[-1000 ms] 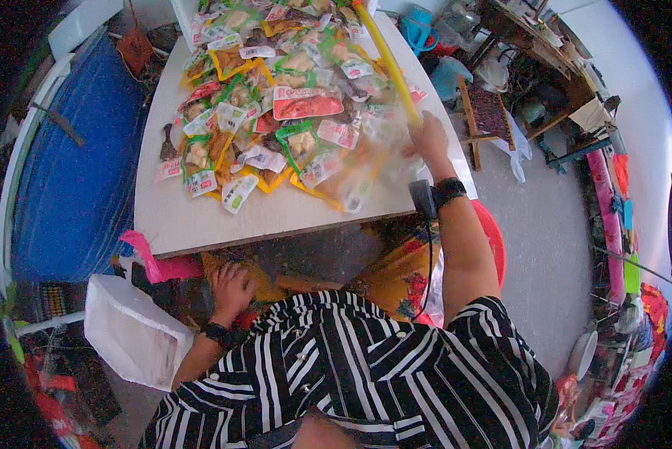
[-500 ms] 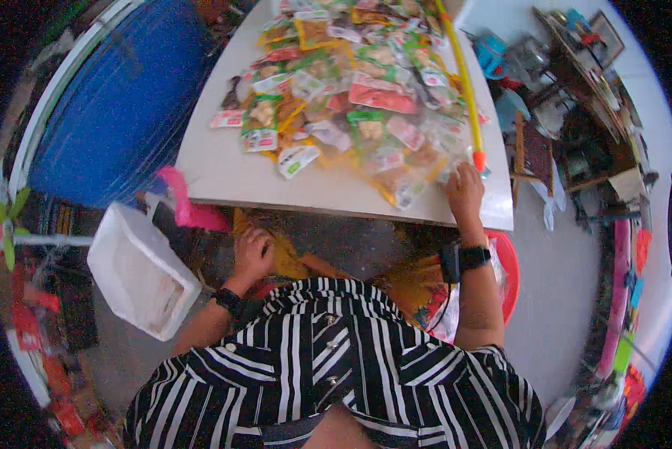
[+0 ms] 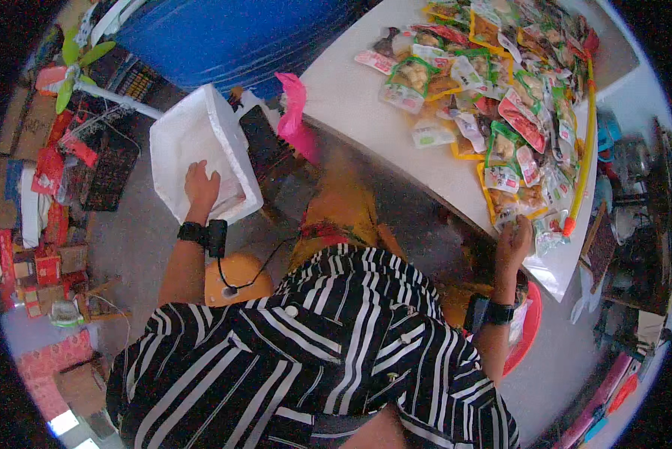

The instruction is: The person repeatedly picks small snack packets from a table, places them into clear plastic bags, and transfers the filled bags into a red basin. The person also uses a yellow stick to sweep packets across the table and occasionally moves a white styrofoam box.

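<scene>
My left hand reaches over the white foam box, open, its fingers apart and nothing seen in them. The box leans, its hollow facing me. At the near edge of the white table, my right hand has its fingers curled. It is beside a clear food packet, and whatever the fingers hold, if anything, is hidden. Many sealed food packets, some edged in green or yellow, lie heaped on the table.
A yellow stick with an orange tip lies along the table's right side. Pink plastic hangs at its left corner. A red basin stands below my right forearm, and an orange stool near my left. Boxes are piled far left.
My view has turned left, so the table now sits to the right. My left hand has gone from near my lap to the foam box. My right hand stays by the packets.
</scene>
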Demonstrator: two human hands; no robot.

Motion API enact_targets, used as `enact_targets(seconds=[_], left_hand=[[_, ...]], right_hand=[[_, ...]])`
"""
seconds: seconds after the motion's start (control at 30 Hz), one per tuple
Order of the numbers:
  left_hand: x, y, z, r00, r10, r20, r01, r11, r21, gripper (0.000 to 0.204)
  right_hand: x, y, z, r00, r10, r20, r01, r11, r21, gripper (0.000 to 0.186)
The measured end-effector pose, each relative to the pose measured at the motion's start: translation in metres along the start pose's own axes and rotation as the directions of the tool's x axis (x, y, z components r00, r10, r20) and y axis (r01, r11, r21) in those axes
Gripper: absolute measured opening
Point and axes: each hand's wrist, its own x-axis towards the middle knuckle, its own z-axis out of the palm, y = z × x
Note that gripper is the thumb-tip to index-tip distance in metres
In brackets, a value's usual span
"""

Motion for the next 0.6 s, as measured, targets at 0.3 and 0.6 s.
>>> enact_targets(seconds=[0.3,0.6], left_hand=[[0.024,-0.023,-0.016,0.641,-0.102,0.761,0.303,0.944,-0.128,0.04],[0.017,-0.065,-0.04,0.613,0.169,0.772,-0.223,0.974,-0.036,0.027]], right_hand=[[-0.008,0.01,0.013,1.0,0.026,0.01,-0.026,0.999,-0.023,0.019],[-0.002,0.002,0.008,0.992,0.088,0.089,-0.074,0.987,-0.142,0.015]])
